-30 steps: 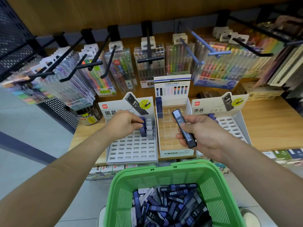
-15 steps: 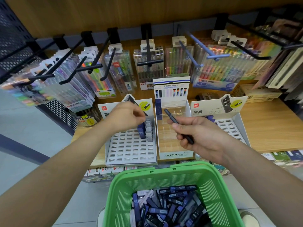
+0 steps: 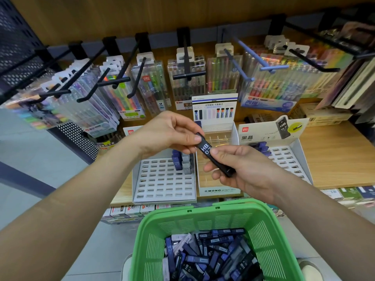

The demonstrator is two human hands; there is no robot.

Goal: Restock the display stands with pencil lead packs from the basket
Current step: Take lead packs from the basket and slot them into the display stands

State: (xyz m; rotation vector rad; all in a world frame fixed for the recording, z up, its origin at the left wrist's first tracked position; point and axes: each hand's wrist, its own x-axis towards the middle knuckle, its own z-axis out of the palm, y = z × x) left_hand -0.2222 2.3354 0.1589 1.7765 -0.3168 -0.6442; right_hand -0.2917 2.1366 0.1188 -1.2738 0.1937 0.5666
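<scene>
**Black lead pack held in both hands above the stands**

One black lead pack (image 3: 205, 148), marked "HB 0.7", is held slantwise in the air between the two hands, above the gap between the left display stand (image 3: 164, 181) and the clear middle stand (image 3: 218, 189). Its upper end is pinched by the left hand (image 3: 170, 134) between thumb and fingertips. Its lower part is gripped by the right hand (image 3: 243, 171), with the thumb laid on the printed face and the fingers curled underneath.

The left display stand, a white slotted tray, is set on the wooden shelf (image 3: 341, 155). A few standing packs (image 3: 178, 162), blue and grey, are seen at its back right corner; the other slots are seen bare. Some purple packs (image 3: 261, 146) are seen at the back of the right display stand (image 3: 288, 159), possibly seated in slots, though they are partly hidden by the right hand.

The green basket (image 3: 182, 226) is placed below the shelf edge, nearest the camera. Loose packs (image 3: 211, 258), black, blue and pale, are heaped inside it.

Pen sets (image 3: 188, 78) are hung on pegs behind the stands.
</scene>
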